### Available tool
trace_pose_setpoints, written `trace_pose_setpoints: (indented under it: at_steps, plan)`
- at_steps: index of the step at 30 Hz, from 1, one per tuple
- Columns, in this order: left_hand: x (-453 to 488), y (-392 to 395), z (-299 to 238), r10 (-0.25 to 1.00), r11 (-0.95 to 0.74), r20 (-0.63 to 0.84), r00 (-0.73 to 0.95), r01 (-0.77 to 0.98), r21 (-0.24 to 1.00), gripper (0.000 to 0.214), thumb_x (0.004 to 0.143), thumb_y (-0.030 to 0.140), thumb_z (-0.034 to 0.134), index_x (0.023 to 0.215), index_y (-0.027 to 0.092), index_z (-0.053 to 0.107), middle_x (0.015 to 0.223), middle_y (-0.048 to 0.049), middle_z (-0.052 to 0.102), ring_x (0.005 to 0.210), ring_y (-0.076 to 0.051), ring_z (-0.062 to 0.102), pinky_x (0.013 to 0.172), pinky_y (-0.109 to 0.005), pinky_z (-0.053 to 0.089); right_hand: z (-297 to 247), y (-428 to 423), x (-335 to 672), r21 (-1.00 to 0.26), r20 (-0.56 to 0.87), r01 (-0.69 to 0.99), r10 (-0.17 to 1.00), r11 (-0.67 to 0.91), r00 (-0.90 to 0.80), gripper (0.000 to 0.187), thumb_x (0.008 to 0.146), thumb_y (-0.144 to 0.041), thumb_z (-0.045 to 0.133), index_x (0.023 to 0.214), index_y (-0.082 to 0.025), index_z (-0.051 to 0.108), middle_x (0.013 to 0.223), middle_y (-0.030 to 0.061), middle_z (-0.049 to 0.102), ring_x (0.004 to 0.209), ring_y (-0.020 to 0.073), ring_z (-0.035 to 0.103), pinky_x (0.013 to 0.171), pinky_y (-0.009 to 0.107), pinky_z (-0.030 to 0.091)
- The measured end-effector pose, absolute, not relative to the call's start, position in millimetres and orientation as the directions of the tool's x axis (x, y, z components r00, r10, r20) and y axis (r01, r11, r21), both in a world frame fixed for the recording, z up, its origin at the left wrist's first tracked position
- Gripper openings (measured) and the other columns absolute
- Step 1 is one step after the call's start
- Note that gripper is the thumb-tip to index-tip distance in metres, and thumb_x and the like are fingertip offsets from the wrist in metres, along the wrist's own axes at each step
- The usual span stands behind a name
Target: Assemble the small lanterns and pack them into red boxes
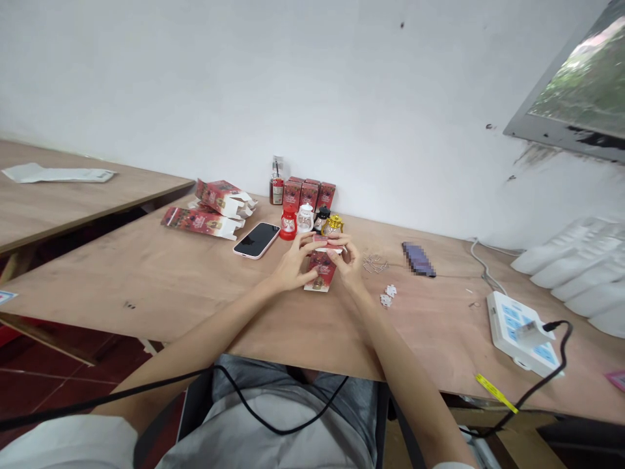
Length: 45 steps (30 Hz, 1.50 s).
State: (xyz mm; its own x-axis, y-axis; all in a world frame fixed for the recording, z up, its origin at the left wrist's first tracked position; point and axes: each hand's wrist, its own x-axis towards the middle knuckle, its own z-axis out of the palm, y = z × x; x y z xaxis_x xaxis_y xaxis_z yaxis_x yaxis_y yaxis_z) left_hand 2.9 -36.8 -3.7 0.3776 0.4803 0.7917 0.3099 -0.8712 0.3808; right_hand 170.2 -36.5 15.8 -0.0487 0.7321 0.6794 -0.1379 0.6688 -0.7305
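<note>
Between my hands, over the middle of the table, is a small red printed box [321, 272] with a pale lower edge. My left hand [294, 264] grips its left side, the thumb lying against the front face. My right hand [348, 260] holds the upper right side, fingers curled at the top end around a white-edged flap. Just behind the box stand small lanterns: a red one [288, 223], a white one [305, 219], a black one [321, 219] and a gold one [333, 225]. Whether anything is inside the box is hidden.
Upright red boxes [308, 194] and a bottle [276, 189] stand by the wall. Flattened cartons [202, 221] and a phone [257, 240] lie left. Right are metal hooks [375, 263], small white pieces [388, 296], a blurred phone [418, 259] and a power strip [508, 319] with a black cable.
</note>
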Motion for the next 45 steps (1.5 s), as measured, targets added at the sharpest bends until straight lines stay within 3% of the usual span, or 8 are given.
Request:
trace_pose_setpoints:
  at_steps: [6, 10, 18, 24, 30, 34, 39, 45]
  plan:
    - [4.4, -38.1, -5.0, 0.474, -0.870, 0.806, 0.354, 0.332, 0.365, 0.058, 0.078, 0.025, 0.058, 0.133, 0.029, 0.039, 0.132, -0.0113, 0.032, 0.129, -0.029, 0.037, 0.092, -0.042, 0.050, 16.1, -35.6, 173.8, -0.665, 0.746, -0.126, 0.658, 0.736, -0.099, 0.023, 0.084, -0.041, 0.055, 0.090, -0.024, 0.070, 0.107, 0.0055, 0.065, 0.110, 0.0230, 0.056, 0.101, 0.042, 0.040]
    - [4.7, -39.3, -3.6, 0.478, -0.868, 0.806, 0.349, 0.327, 0.373, 0.058, 0.078, 0.024, 0.058, 0.133, 0.028, 0.038, 0.131, -0.0114, 0.032, 0.128, -0.028, 0.038, 0.090, -0.040, 0.051, 18.9, -36.1, 173.0, -0.678, 0.735, -0.065, 0.671, 0.732, -0.097, 0.025, 0.085, -0.042, 0.053, 0.092, -0.025, 0.070, 0.109, 0.0052, 0.066, 0.111, 0.0227, 0.056, 0.102, 0.042, 0.039]
    - [3.8, -38.2, -3.6, 0.491, -0.864, 0.803, 0.338, 0.306, 0.400, 0.058, 0.078, 0.022, 0.057, 0.133, 0.026, 0.038, 0.132, -0.0118, 0.033, 0.131, -0.028, 0.034, 0.089, -0.038, 0.051, 21.7, -40.5, 169.8, -0.666, 0.745, -0.019, 0.663, 0.746, -0.079, 0.025, 0.087, -0.040, 0.051, 0.093, -0.025, 0.070, 0.108, 0.0055, 0.066, 0.109, 0.0220, 0.057, 0.101, 0.042, 0.040]
    - [3.6, -38.6, -2.6, 0.492, -0.856, 0.791, 0.364, 0.370, 0.362, 0.055, 0.076, 0.022, 0.058, 0.128, 0.026, 0.042, 0.131, -0.0115, 0.035, 0.130, -0.030, 0.035, 0.097, -0.045, 0.045, 15.1, -39.3, 172.6, -0.626, 0.776, 0.017, 0.624, 0.780, -0.094, 0.025, 0.087, -0.041, 0.050, 0.091, -0.023, 0.068, 0.106, 0.0071, 0.063, 0.111, 0.0228, 0.056, 0.098, 0.042, 0.043]
    - [3.9, -36.9, -4.4, 0.453, -0.875, 0.817, 0.356, 0.353, 0.331, 0.048, 0.077, 0.021, 0.058, 0.123, 0.024, 0.045, 0.132, -0.0121, 0.035, 0.132, -0.030, 0.034, 0.099, -0.046, 0.044, 9.0, -37.3, 173.9, -0.577, 0.797, 0.104, 0.586, 0.810, -0.147, 0.019, 0.082, -0.039, 0.060, 0.091, -0.022, 0.060, 0.114, 0.0086, 0.058, 0.114, 0.0236, 0.055, 0.099, 0.043, 0.043]
    - [2.5, -35.2, -6.3, 0.491, -0.859, 0.798, 0.349, 0.348, 0.377, 0.046, 0.079, 0.025, 0.059, 0.123, 0.023, 0.045, 0.133, -0.0132, 0.034, 0.132, -0.030, 0.035, 0.094, -0.044, 0.049, 6.5, -38.6, 173.9, -0.492, 0.824, 0.231, 0.535, 0.839, -0.188, 0.024, 0.082, -0.039, 0.059, 0.100, -0.023, 0.057, 0.122, 0.0106, 0.053, 0.121, 0.0263, 0.050, 0.102, 0.048, 0.040]
    - [1.3, -34.0, -8.2, 0.532, -0.837, 0.786, 0.313, 0.336, 0.433, 0.056, 0.080, 0.030, 0.062, 0.131, 0.025, 0.040, 0.136, -0.0135, 0.034, 0.130, -0.030, 0.038, 0.091, -0.043, 0.052, -2.4, -34.8, 172.2, -0.433, 0.845, 0.300, 0.499, 0.850, -0.194, 0.050, 0.082, -0.042, 0.057, 0.126, -0.021, 0.044, 0.135, 0.0140, 0.043, 0.133, 0.0277, 0.036, 0.110, 0.050, 0.032]
    - [1.6, -29.3, -11.6, 0.702, -0.711, 0.663, 0.258, 0.214, 0.670, 0.084, 0.080, 0.038, 0.064, 0.145, 0.023, 0.014, 0.136, -0.0185, 0.041, 0.116, -0.028, 0.053, 0.092, -0.047, 0.048, -3.0, -28.1, 174.4, -0.554, 0.759, 0.305, 0.620, 0.775, -0.196, 0.052, 0.081, -0.045, 0.061, 0.124, -0.022, 0.046, 0.127, 0.0121, 0.052, 0.118, 0.0244, 0.051, 0.097, 0.042, 0.046]
